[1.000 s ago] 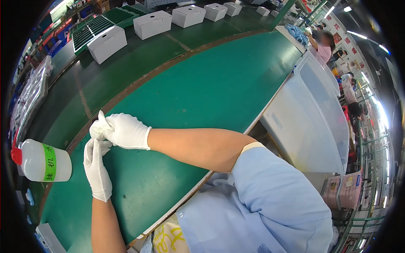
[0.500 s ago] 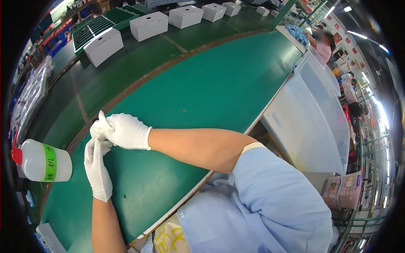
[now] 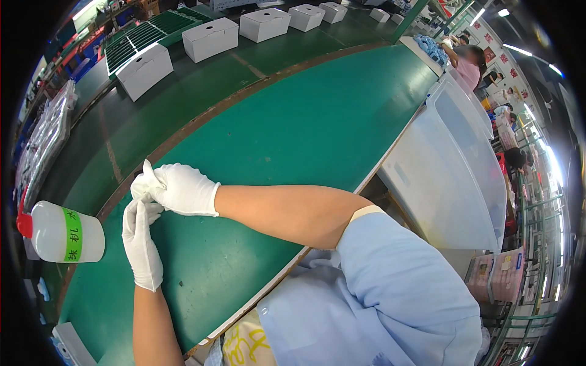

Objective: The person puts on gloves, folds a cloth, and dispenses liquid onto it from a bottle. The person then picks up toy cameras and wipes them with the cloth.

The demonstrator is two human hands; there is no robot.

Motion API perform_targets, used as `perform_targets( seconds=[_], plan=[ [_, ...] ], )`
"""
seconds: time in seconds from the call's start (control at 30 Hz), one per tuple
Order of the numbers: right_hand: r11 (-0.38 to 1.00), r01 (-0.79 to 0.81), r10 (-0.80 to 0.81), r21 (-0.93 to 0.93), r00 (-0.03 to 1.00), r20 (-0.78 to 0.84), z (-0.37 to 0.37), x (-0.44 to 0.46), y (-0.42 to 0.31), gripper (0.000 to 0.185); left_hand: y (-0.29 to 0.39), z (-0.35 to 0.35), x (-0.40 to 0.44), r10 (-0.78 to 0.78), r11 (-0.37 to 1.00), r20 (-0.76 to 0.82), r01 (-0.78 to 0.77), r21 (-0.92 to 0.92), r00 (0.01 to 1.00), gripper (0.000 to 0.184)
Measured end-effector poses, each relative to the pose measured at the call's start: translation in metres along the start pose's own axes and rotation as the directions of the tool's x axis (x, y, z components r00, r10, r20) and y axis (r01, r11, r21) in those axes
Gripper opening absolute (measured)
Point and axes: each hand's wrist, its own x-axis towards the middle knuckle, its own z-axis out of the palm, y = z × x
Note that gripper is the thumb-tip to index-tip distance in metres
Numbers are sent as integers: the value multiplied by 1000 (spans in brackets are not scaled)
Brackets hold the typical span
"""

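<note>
White gloves [image 3: 146, 265] cover both hands, which meet over the left part of the green desk [image 3: 262, 131], just right of a bottle [image 3: 47, 235] with a red cap and green label. The left hand [image 3: 138, 235] has its long axis running away from the body, its fingers close together and reaching up to the right hand [image 3: 178, 188], which comes in crosswise with its fingers bent inward. They touch, so neither hand is clearly nearer to the meeting point; whether the fingers are clamped on glove cloth or on something hidden between them, I cannot tell. Across the desk, a darker green belt [image 3: 146, 116] carries a curving row of white boxes [image 3: 210, 39]. Rightward, a translucent bin [image 3: 421, 171] stands beside the desk edge, and a person in pink [image 3: 469, 74] is near blue cloth [image 3: 430, 49] at the far end.
</note>
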Motion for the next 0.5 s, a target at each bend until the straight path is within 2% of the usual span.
perform_targets(
  seconds=[0.5],
  plan=[
    [999,24,-24,-26,1000,-4,0,0,0,50,-1,0,0,3,1000,2,-3,-8,1000,29]
  ],
)
